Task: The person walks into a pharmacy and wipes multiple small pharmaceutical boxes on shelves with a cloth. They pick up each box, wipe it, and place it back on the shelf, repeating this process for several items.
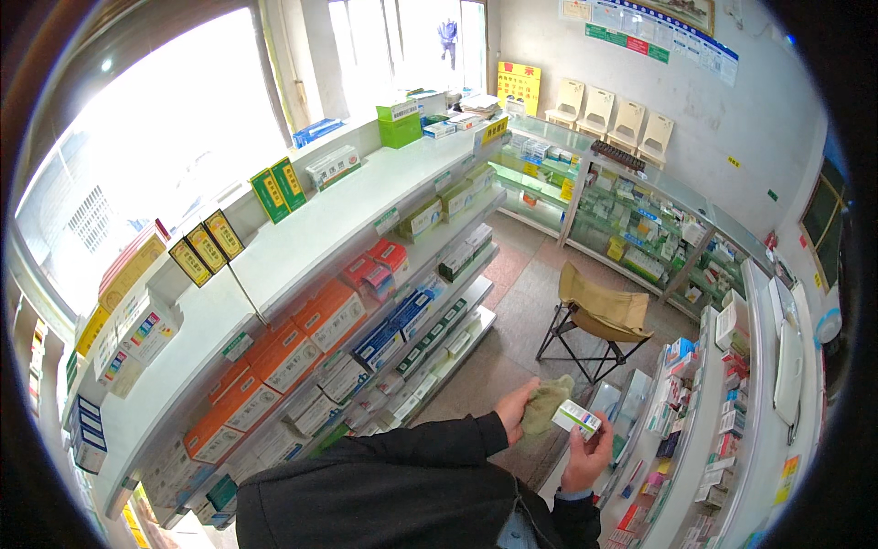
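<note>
My left hand (pixel 514 410) holds a crumpled olive-green cloth (pixel 547 405), its fingers partly hidden behind the fabric. My right hand (pixel 590 453) grips a small white medicine box (pixel 577 418) with a green stripe, thumb on the near side. The cloth and the box are close together, in front of my dark jacket (pixel 411 494); whether they touch I cannot tell.
A white shelf unit (pixel 329 226) with stacked medicine boxes runs along the left. Another shelf with small boxes (pixel 669 439) stands at the right. A tan folding chair (pixel 603 309) is on the tiled floor ahead, before glass display cabinets (pixel 631 226).
</note>
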Tool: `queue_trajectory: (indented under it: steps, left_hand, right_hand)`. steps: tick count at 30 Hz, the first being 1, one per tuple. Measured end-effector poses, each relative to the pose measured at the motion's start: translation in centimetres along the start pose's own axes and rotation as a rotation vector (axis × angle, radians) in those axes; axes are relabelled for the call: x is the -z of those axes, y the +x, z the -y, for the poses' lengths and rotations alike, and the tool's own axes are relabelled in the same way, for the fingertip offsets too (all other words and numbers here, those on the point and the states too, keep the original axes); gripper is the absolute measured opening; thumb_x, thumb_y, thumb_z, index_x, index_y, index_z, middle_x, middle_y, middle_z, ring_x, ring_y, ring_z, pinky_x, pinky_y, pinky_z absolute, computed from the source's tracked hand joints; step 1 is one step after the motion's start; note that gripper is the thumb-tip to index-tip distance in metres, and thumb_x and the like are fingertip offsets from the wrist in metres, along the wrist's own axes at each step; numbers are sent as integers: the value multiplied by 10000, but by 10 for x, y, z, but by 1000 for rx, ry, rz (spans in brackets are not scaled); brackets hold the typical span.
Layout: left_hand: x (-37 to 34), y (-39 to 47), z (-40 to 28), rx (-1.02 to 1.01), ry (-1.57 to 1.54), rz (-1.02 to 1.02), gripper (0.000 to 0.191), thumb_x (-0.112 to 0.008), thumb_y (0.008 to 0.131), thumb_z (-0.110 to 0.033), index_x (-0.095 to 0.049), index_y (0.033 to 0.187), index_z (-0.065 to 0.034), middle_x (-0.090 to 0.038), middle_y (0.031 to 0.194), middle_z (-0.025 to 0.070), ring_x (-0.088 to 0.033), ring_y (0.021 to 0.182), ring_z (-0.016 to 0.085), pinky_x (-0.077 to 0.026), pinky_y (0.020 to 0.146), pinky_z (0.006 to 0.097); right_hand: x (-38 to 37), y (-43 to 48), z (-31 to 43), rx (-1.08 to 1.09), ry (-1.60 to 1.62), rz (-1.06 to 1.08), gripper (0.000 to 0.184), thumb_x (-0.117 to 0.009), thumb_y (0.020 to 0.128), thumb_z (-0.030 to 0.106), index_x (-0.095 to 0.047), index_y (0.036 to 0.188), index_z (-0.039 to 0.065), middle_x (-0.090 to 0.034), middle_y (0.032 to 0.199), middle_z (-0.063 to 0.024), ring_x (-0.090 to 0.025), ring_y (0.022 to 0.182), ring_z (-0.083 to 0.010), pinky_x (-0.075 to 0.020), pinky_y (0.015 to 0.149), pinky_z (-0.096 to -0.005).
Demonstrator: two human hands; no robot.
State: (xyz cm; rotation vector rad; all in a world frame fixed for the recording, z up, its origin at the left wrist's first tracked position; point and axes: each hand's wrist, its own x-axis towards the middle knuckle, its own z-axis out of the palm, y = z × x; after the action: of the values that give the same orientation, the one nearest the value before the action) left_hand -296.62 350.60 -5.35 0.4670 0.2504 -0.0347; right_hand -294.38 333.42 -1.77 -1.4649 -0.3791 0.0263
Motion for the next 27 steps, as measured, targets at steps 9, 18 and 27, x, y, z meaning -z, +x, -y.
queue_trajectory:
  steps: [9,18,27]
  left_hand:
    - [-1,-12,21,-141,907,-35,415,-490,1028,-317,-462,1347,-54,-611,1115,67,-582,960,118,-493,834,277]
    - [-7,-10,9,-744,1207,169,414,-447,1035,-298,-439,1351,-30,-594,1190,68,-581,1068,177,-460,932,330]
    - [32,-15,-13,-1,-43,-123,482,-426,1031,-425,-534,1332,-63,-620,1259,99,-600,1121,207,-480,968,367]
  right_hand:
    - [4,16,-2,107,-86,-225,434,-646,905,89,-496,1298,-17,-560,1216,-141,-549,1131,-216,-450,965,-341]
    - [-25,2,18,226,-503,22,525,-711,772,43,-541,1265,-15,-623,1154,-182,-626,1062,-318,-492,921,-370]
    - [-16,4,14,18,87,139,496,-691,796,-19,-517,1260,-9,-587,1147,-96,-587,1046,-194,-480,929,-341]
